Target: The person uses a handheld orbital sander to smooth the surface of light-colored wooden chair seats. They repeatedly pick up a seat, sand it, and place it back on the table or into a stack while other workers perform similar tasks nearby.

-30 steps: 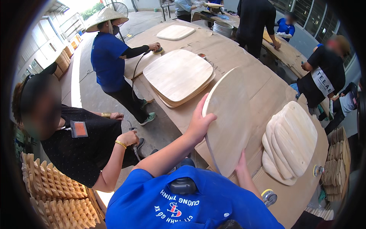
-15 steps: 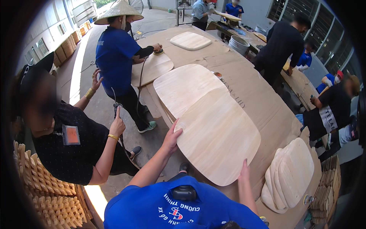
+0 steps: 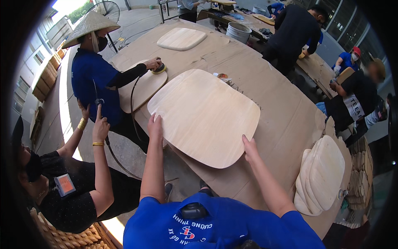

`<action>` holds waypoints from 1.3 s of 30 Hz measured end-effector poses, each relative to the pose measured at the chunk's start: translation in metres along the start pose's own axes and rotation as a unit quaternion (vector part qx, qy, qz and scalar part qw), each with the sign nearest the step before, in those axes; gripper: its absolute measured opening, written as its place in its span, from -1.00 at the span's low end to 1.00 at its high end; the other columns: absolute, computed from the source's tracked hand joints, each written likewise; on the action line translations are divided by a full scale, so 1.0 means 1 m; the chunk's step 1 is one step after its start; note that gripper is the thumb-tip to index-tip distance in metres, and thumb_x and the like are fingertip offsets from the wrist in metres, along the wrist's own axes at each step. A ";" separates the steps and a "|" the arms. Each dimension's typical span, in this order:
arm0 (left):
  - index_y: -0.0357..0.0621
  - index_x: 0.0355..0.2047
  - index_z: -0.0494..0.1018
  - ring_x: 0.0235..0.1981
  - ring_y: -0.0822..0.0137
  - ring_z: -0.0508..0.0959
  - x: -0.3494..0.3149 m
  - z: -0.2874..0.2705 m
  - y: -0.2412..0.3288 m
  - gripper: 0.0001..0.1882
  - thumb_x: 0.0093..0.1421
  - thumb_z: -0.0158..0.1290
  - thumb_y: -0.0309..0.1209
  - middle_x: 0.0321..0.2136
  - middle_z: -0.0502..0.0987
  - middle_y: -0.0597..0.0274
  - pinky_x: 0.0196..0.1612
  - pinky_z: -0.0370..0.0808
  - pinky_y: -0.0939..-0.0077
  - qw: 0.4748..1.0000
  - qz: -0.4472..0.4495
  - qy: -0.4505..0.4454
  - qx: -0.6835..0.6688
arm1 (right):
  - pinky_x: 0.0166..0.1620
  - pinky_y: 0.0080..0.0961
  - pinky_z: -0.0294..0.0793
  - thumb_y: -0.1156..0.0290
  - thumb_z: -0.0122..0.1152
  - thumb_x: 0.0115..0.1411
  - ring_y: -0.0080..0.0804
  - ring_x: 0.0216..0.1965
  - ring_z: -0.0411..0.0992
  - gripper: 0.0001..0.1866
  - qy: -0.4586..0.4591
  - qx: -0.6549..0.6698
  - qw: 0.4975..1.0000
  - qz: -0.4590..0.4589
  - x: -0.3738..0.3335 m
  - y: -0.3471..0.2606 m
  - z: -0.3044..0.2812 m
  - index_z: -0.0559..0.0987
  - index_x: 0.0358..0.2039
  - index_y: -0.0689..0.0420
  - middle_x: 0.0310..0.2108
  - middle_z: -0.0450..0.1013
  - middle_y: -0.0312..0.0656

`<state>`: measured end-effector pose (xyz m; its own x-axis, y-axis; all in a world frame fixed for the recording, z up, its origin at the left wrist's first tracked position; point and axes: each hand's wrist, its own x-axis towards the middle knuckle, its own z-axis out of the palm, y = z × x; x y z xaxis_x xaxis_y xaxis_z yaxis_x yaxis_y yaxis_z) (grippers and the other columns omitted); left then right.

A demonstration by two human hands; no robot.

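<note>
A pale wooden board (image 3: 205, 118) fills the middle of the frame, a flat square shape with bowed sides and broadly rounded corners. Its face looks smooth, with fine, straight grain in cream and light tan. The left hand (image 3: 155, 129) grips its lower-left edge, and the right hand (image 3: 250, 150) grips its lower-right corner, thumb against the rim; the fingers under the wood are mostly hidden. The board lies over the near side of a table covered in brown cardboard (image 3: 282, 137), which is creased and torn along its far edge. Whether the board's underside touches anything cannot be told.

At the lower right of the frame, similar boards lie in a fanned, overlapping stack (image 3: 325, 174), their curved edges showing one behind another. A single rounded board (image 3: 182, 39) lies flat at the upper centre. At the upper left, a co-worker in a blue shirt and a cone-shaped woven hat (image 3: 93, 27) presses a round sander (image 3: 158, 68) with a yellow rim onto another board (image 3: 143, 89). At the left, a person in speckled black cloth holds a thin metal air gun (image 3: 99, 102) on a dark hose. A dull grey bucket (image 3: 239, 31) stands near the top, and knobbly wooden pieces (image 3: 62, 232) sit at the lower left.
</note>
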<state>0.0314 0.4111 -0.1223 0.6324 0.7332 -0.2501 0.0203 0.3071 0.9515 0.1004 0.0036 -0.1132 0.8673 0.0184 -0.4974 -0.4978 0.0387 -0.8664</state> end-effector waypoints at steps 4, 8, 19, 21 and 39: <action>-0.25 0.10 0.37 0.04 0.06 0.46 0.022 0.022 0.014 -0.46 0.12 0.15 -0.31 0.02 0.44 -0.14 0.10 0.39 0.29 0.936 0.154 0.173 0.265 | -0.43 -0.52 0.59 0.29 0.07 0.31 -0.41 -0.40 0.54 -0.61 -0.196 -0.192 0.960 0.060 -0.008 -0.027 0.011 0.27 0.03 0.24 -0.30 0.51 -0.09; 0.01 0.11 0.37 0.29 -0.16 0.05 -0.041 0.067 0.001 -0.41 0.04 0.17 -0.22 0.25 0.07 -0.15 0.27 0.09 -0.06 0.889 0.215 0.123 0.384 | -0.35 -0.55 0.57 0.37 0.01 0.34 -0.38 -0.32 0.54 -0.58 -0.286 -0.166 0.940 0.079 -0.054 -0.012 -0.020 0.26 0.17 0.11 -0.29 0.51 -0.09; 0.14 0.28 0.17 0.34 -0.26 -0.04 -0.246 0.126 -0.088 -0.15 -0.01 0.23 -0.07 0.33 -0.04 -0.16 0.25 0.01 -0.31 0.647 0.355 -0.182 0.650 | -0.29 -0.53 0.59 0.38 -0.01 0.35 -0.32 -0.28 0.54 -0.67 -0.300 -0.112 0.924 0.209 -0.134 0.116 -0.171 0.35 0.08 0.19 -0.25 0.51 -0.06; 0.11 0.27 0.19 0.31 -0.28 0.02 -0.262 0.144 -0.094 -0.15 -0.03 0.24 -0.10 0.31 0.00 -0.21 0.23 0.07 -0.26 0.654 0.348 -0.186 0.645 | -0.29 -0.55 0.58 0.39 -0.02 0.35 -0.34 -0.28 0.54 -0.68 -0.311 -0.137 0.921 0.191 -0.155 0.129 -0.191 0.36 0.07 0.18 -0.25 0.51 -0.07; -0.30 0.29 0.06 0.19 -0.11 0.29 -0.518 0.430 -0.187 -0.16 0.20 0.04 0.03 0.13 0.27 -0.26 0.21 0.27 0.13 0.739 0.101 -0.539 0.391 | 0.14 -0.19 0.30 0.23 0.17 0.25 -0.09 0.12 0.31 -0.43 0.531 -0.456 0.681 -0.214 -0.249 0.101 -0.683 0.30 0.19 0.24 0.11 0.30 0.08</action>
<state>0.0331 -0.2868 -0.0939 0.9248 -0.3227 -0.2015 0.0157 -0.4967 0.8678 -0.1680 -0.6790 -0.1059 0.6837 -0.5512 0.4782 -0.4150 -0.8327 -0.3666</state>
